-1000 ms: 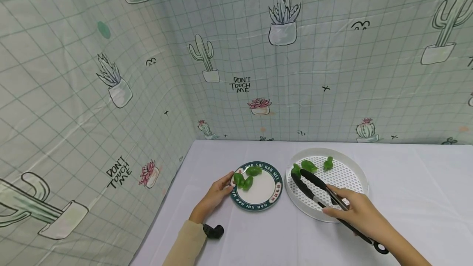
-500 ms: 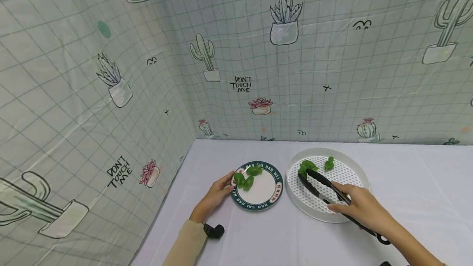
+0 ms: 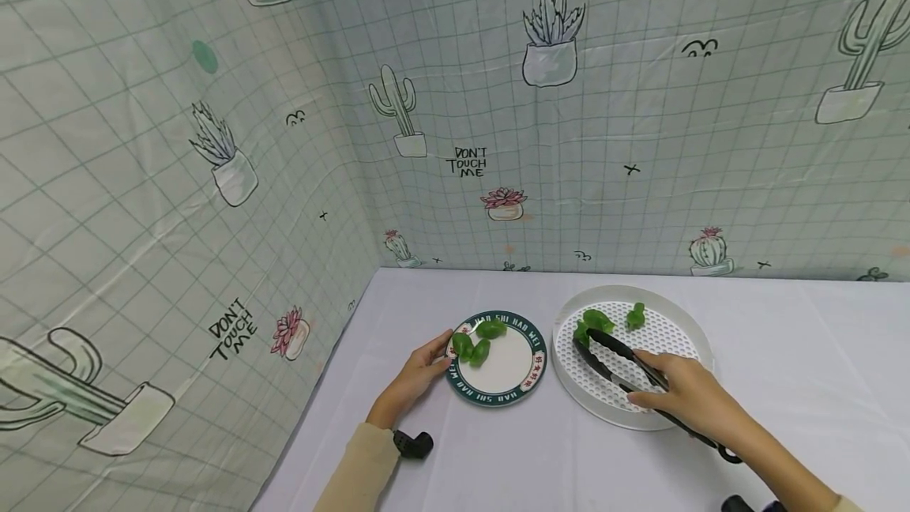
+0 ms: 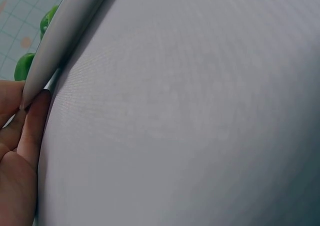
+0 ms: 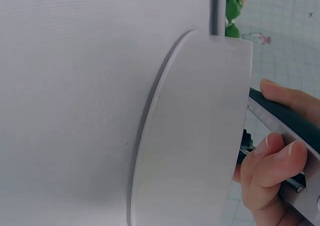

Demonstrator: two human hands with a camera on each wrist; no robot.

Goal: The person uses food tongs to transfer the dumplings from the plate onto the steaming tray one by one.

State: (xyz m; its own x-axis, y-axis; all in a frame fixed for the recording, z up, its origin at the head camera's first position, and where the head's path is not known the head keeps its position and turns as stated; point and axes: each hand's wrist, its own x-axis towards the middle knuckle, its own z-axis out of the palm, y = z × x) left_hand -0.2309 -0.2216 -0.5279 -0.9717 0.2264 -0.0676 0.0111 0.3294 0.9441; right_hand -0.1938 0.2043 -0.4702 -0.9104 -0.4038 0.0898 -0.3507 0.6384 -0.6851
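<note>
Plainly, both of the person's hands are occupied. The left hand (image 3: 412, 382) pinches the near-left edge of the plate (image 3: 508, 362), its rim caught between thumb and fingers, as the left wrist view also shows. Three green pieces lie together on the plate: the first (image 3: 463, 345) and second (image 3: 479, 352) side by side, the third (image 3: 490, 329) just above them, close to the patterned border.

Just beside the plate, on its right, sits the tray (image 3: 671, 338), white, round and full of small holes. The right hand (image 3: 690, 393) grasps the tongs (image 3: 612, 343) partway along their arms, fingers curled round them. Their black tips slant down to a green bit (image 3: 581, 334) on the tray's left part; whether they grip it cannot be told. A leaf (image 3: 599, 319) lies right behind that bit, and a small sprig (image 3: 636, 317) rests apart, farther right.

Plate and tray stand on a white cloth (image 3: 490, 457). Behind rises a gridded backdrop (image 3: 604, 141) with printed cacti. A black device (image 3: 414, 444) sits at the left wrist, by a beige sleeve (image 3: 362, 464).
</note>
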